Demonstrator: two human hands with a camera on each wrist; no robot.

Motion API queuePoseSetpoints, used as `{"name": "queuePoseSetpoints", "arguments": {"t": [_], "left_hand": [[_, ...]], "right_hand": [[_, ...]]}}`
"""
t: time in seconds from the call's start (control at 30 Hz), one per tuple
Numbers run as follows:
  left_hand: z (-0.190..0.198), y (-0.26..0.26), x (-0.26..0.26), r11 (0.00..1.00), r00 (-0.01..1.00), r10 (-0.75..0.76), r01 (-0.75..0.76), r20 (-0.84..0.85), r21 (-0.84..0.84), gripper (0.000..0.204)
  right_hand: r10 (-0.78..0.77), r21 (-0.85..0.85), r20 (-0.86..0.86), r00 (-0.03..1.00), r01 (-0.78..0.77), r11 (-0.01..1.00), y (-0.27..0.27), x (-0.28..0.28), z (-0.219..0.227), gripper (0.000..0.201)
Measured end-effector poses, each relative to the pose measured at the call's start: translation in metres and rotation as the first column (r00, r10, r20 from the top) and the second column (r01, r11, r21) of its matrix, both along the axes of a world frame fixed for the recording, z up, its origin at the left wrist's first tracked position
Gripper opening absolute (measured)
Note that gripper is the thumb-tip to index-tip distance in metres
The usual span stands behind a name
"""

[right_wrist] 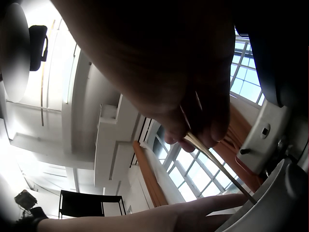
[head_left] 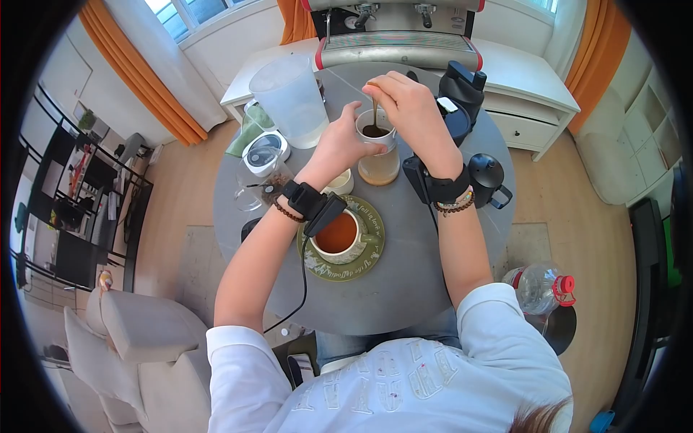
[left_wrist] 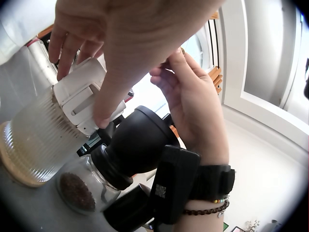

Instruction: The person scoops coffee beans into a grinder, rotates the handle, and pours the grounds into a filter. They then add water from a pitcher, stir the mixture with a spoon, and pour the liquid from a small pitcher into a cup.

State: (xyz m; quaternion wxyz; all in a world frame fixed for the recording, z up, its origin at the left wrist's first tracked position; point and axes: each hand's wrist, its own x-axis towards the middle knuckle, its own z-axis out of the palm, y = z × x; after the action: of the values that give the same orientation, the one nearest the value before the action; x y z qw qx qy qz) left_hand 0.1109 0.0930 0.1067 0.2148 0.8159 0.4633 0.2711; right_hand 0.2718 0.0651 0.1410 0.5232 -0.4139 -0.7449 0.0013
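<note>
Mid-stir at the far side of the surface [head_left: 404,289]: left hand [head_left: 339,148] wrapped round the white cup [head_left: 375,131] atop a ribbed glass [head_left: 379,169], right hand [head_left: 408,108] pinching the spoon [head_left: 375,108] in dark coffee, still unmixed probably.

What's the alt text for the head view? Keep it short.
Seen from above, a person at a round grey table holds a white dripper of dark coffee on a glass with the left hand, while the right hand pinches a thin stirrer dipped into it. Nearer the person, a full cup sits on a green saucer.
</note>
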Motion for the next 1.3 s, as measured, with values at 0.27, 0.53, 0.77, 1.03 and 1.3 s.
{"name": "queuePoseSetpoints", "arguments": {"t": [0.27, 0.53, 0.77, 1.03, 1.3], "left_hand": [[0.002, 0.0, 0.001, 1.0, 1.0, -0.008, 0.007, -0.009, -0.011, 0.103], [0.002, 0.0, 0.0, 1.0, 1.0, -0.01, 0.01, -0.001, -0.016, 0.103], [0.0, 0.002, 0.0, 1.0, 1.0, 0.002, -0.002, -0.02, 0.002, 0.102], [-0.003, 0.005, -0.001, 1.0, 1.0, -0.016, 0.015, -0.017, -0.019, 0.102], [0.002, 0.003, 0.0, 0.999, 1.0, -0.007, 0.007, -0.022, -0.031, 0.105]], "right_hand": [[-0.128, 0.097, 0.042, 0.991, 0.124, 0.988, 0.004, -0.002, -0.004, 0.016], [-0.133, 0.13, 0.057, 0.989, 0.125, 0.984, 0.006, -0.002, -0.006, 0.016], [-0.062, 0.003, 0.019, 0.998, 0.062, 0.998, -0.002, -0.008, 0.0, 0.016], [-0.123, 0.079, 0.038, 0.992, 0.119, 0.99, 0.006, -0.002, -0.007, 0.017], [-0.125, 0.139, 0.032, 0.992, 0.119, 0.983, 0.008, -0.005, -0.007, 0.016]]}}
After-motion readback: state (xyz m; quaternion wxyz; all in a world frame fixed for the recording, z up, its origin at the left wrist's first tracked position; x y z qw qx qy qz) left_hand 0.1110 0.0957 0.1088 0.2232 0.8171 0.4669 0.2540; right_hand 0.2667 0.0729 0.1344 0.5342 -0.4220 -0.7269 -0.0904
